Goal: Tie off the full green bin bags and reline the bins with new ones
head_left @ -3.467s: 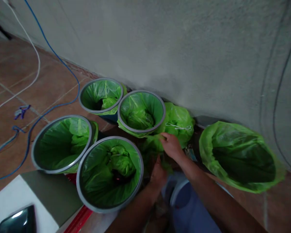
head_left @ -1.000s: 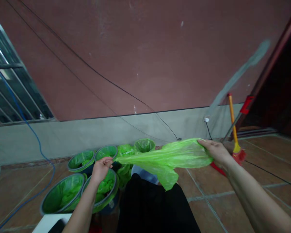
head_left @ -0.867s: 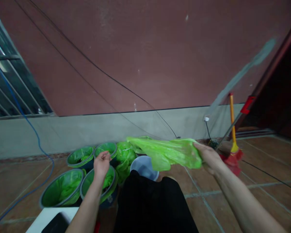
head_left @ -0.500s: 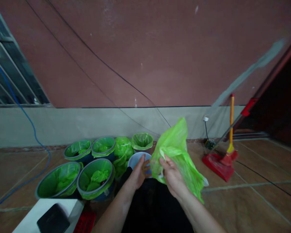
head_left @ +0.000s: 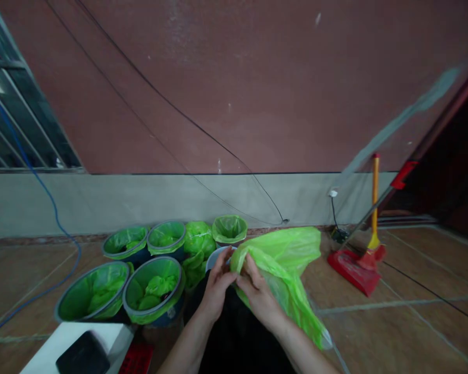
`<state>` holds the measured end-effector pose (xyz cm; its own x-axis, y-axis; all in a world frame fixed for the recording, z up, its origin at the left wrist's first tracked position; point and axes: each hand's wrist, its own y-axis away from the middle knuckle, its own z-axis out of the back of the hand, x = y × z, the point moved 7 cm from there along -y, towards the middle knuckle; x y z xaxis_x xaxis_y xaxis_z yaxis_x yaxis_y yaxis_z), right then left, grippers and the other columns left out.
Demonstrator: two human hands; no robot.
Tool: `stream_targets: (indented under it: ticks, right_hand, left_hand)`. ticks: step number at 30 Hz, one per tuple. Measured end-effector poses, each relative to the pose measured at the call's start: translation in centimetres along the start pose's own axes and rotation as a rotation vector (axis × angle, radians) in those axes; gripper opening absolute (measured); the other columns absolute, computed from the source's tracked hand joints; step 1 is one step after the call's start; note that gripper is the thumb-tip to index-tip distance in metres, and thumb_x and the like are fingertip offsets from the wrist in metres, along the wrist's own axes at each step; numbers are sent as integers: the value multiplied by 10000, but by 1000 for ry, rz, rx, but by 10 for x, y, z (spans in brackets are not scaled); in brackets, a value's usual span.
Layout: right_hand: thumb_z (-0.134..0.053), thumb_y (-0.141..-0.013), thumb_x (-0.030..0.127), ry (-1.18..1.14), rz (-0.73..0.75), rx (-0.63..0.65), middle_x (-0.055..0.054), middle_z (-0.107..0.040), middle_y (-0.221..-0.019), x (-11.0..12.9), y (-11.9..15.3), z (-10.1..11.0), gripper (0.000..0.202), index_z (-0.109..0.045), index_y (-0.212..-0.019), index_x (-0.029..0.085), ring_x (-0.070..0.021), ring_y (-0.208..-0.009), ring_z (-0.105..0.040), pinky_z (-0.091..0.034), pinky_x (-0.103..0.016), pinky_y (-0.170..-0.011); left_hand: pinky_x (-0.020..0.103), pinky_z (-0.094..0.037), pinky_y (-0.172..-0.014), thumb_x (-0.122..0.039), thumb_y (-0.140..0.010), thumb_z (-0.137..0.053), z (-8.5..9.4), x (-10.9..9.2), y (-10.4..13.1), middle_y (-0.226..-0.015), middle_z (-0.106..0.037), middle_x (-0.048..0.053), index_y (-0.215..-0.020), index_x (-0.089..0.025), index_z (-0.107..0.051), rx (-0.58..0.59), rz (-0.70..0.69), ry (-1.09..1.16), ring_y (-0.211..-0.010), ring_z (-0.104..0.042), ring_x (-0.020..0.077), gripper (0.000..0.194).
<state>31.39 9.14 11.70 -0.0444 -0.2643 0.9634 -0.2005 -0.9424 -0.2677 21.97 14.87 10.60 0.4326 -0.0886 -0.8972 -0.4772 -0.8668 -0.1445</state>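
Observation:
A light green plastic bag (head_left: 284, 254) hangs loosely from my hands and trails off to the right. My right hand (head_left: 257, 291) pinches its left edge. Beside it, my left hand (head_left: 219, 283) has thumb and fingers closed on the same edge, fingertips close to those of the right. Below and behind my left hand is a pale round bin (head_left: 213, 257), mostly hidden by the hand and bag. A small bin with a green liner (head_left: 229, 228) stands just beyond, next to a tied green bag (head_left: 198, 236).
Several green-lined bins (head_left: 154, 291) stand at the left. A white box (head_left: 113, 343) with a black object (head_left: 83, 353) is at the lower left. A red dustpan (head_left: 353, 272) and a yellow-handled broom (head_left: 375, 208) are at the right. A blue hose (head_left: 54, 208) crosses the left side.
My left hand has moved to the bag's edge and closed on it. The bag has swung lower and spread right, and both hands are now close together.

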Motion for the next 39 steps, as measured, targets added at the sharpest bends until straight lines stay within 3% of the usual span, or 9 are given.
stream_targets:
  ticks: [6, 10, 13, 15, 18, 23, 26, 34, 39]
  right_hand:
    - [-464, -752, 58, 448, -11, 91, -54, -390, -1524, 0, 1, -4, 813, -259, -1521, 222, -182, -1394, -376, -288, -422, -1171]
    - [-475, -808, 102, 645, 36, 149, -59, -612, -1326, 39, 11, 0, 586, -528, -1376, 236, -209, -1221, -572, -428, -391, -1066]
    - [-498, -887, 261, 698, 50, -18, -61, -735, -1045, 72, 11, 24, 329, -704, -1142, 250, -233, -969, -680, -510, -386, -919]
    - [-545, -870, 321, 691, 77, -158, -59, -720, -1079, 82, 2, 46, 294, -719, -1097, 253, -244, -1009, -653, -485, -401, -936]
    - [-661, -769, 322, 550, 56, -35, -47, -706, -1076, 58, -22, 58, 351, -709, -1103, 225, -228, -1010, -623, -480, -367, -896]
    - [-656, -744, 318, 470, -83, 171, 43, -606, -626, 4, -40, 62, 158, -701, -779, 170, -118, -608, -532, -423, -231, -610]
    - [-582, -784, 269, 719, -11, 11, 24, -603, -653, 20, -38, 78, 139, -681, -752, 177, -127, -606, -534, -400, -239, -601]
    - [-492, -827, 210, 1268, 411, -605, -68, -643, -870, 131, -13, 147, 238, -705, -931, 190, -195, -808, -609, -448, -281, -698]
    - [-515, -753, 206, 1366, 373, -860, -85, -635, -874, 123, 16, 212, 293, -714, -964, 170, -221, -781, -597, -444, -311, -674]
  left_hand:
    - [380, -426, -1026, -183, -730, -599, -11, -18, -11, -1210, -670, 49, -1254, -215, -605, 12, -125, -414, -1130, -599, 240, 525]
    - [381, -462, -961, -92, -734, -486, 1, -25, -21, -1011, -726, 39, -1053, -206, -706, -80, -172, -648, -957, -650, 224, 404]
    - [386, -444, -993, -63, -683, -515, 11, -30, -26, -1015, -726, 36, -1015, -229, -731, -119, -160, -570, -965, -643, 242, 430]
    - [399, -424, -1025, -64, -666, -540, 12, -33, -28, -1038, -722, 34, -1016, -241, -737, -107, -149, -505, -1000, -630, 259, 439]
    - [418, -373, -1083, -70, -675, -540, 7, -42, -30, -1092, -709, 33, -1029, -250, -736, -67, -193, -537, -1090, -594, 275, 443]
    - [431, -352, -1105, -63, -692, -514, 4, -47, -34, -1141, -688, 40, -1065, -253, -723, -23, -266, -658, -1123, -583, 277, 468]
    - [429, -304, -1143, -40, -663, -538, 19, -40, -39, -1147, -677, 49, -1020, -249, -729, -103, -255, -649, -1167, -558, 289, 456]
    - [428, -275, -1162, -5, -631, -565, 69, -20, -57, -1128, -686, 47, -929, -248, -717, -319, -126, -698, -1212, -536, 299, 414]
    - [443, -327, -1125, 23, -572, -581, 104, -21, -60, -1041, -719, 44, -845, -234, -731, -451, -94, -690, -1184, -558, 305, 405]
